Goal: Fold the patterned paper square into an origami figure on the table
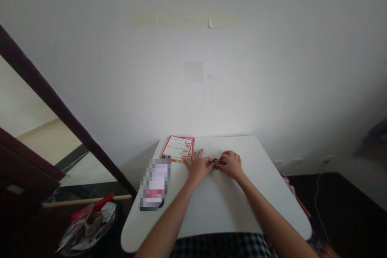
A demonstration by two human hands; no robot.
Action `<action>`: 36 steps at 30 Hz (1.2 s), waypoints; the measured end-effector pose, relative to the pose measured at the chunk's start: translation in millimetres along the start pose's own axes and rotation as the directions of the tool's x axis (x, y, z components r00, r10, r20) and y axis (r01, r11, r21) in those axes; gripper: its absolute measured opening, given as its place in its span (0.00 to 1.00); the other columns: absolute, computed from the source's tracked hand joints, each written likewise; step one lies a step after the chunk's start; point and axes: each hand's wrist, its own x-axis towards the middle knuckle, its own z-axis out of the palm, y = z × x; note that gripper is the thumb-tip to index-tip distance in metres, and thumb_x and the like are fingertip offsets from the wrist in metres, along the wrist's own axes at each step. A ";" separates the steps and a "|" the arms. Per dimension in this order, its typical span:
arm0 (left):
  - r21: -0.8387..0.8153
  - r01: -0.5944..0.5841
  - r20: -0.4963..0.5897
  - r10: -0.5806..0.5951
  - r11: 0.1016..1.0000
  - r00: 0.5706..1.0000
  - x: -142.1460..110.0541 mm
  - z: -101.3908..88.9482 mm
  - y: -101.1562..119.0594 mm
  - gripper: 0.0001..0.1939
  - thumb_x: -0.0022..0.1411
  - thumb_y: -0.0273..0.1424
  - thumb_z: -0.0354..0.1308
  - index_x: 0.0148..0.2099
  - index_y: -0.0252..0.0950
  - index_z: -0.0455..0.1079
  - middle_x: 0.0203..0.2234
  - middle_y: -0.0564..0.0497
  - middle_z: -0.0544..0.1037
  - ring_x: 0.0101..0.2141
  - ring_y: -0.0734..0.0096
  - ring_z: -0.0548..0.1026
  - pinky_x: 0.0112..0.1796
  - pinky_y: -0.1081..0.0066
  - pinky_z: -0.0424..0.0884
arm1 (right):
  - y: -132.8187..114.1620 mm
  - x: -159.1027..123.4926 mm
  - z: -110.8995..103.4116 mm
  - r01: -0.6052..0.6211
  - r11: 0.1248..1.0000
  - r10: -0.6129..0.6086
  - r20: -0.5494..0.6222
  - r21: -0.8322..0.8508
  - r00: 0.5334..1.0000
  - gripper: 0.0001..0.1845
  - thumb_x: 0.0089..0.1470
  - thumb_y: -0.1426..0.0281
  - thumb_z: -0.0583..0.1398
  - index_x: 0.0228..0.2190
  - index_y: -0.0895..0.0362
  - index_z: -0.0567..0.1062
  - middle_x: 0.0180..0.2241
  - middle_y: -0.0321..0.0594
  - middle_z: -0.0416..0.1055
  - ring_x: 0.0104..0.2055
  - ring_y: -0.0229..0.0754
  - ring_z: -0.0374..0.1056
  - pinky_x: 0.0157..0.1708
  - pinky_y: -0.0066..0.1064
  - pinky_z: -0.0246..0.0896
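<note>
Over the white table (208, 209), both hands hold a small dark purple, light-patterned piece (215, 163), bunched like a bow. Whether it is ribbon or cloth is too small to tell. My left hand (198, 166) pinches its left end between thumb and finger, with the other fingers spread toward the printed cards. At the right end, my right hand (232, 164) grips it with thumb and curled fingers. Between the hands only its middle shows; fingers cover the ends. Red-bordered printed cards (177, 147) lie just left of my left hand.
A phone-like device (155, 185), its screen blurred out, lies at the table's left side. A pale wall (229, 100) rises behind the table. On the floor at lower left stands a bin (116, 225) full of wrappers. A cable (317, 197) hangs at right.
</note>
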 end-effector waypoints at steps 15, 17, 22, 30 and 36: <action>0.046 -0.032 0.042 0.030 0.998 0.999 -4.9 -3.9 2.6 0.14 0.61 0.43 0.58 0.50 0.59 0.74 0.68 0.59 0.57 0.66 0.41 0.47 0.55 0.22 0.42 | -4.8 2.0 -1.3 -0.082 0.996 0.083 0.055 -0.015 0.995 0.14 0.47 0.59 0.67 0.38 0.45 0.79 0.53 0.38 0.63 0.59 0.49 0.55 0.62 0.47 0.40; 0.059 -0.034 0.034 0.032 0.998 0.999 -6.4 -0.7 0.2 0.15 0.63 0.44 0.56 0.51 0.60 0.72 0.68 0.60 0.56 0.67 0.40 0.46 0.54 0.21 0.40 | -5.5 1.5 1.2 -0.104 0.995 0.104 0.058 -0.006 0.993 0.15 0.48 0.60 0.67 0.40 0.44 0.78 0.54 0.38 0.62 0.61 0.49 0.54 0.63 0.49 0.37; 0.076 -0.037 0.011 0.036 0.996 0.999 -7.3 5.1 -1.7 0.14 0.64 0.45 0.53 0.51 0.59 0.72 0.69 0.60 0.54 0.67 0.38 0.44 0.54 0.20 0.40 | -7.3 0.3 3.9 -0.107 0.994 0.107 0.055 -0.001 0.993 0.16 0.50 0.59 0.65 0.44 0.39 0.76 0.57 0.37 0.60 0.63 0.50 0.51 0.64 0.53 0.33; 0.073 -0.014 0.001 0.014 0.997 1.000 -7.3 8.2 -1.7 0.14 0.64 0.46 0.54 0.51 0.60 0.72 0.69 0.60 0.54 0.67 0.40 0.45 0.56 0.23 0.36 | 11.5 4.3 2.3 -0.047 0.999 0.048 0.126 -0.009 0.991 0.19 0.51 0.60 0.65 0.46 0.36 0.76 0.60 0.33 0.59 0.64 0.47 0.51 0.64 0.47 0.38; 0.078 -0.021 -0.014 0.023 0.997 1.000 -9.0 9.4 -1.3 0.16 0.65 0.48 0.51 0.51 0.60 0.72 0.69 0.58 0.54 0.67 0.39 0.45 0.55 0.22 0.37 | 12.2 8.0 -0.1 -0.030 0.999 0.036 0.144 -0.044 0.989 0.19 0.52 0.60 0.64 0.47 0.36 0.75 0.60 0.33 0.59 0.64 0.46 0.51 0.63 0.44 0.41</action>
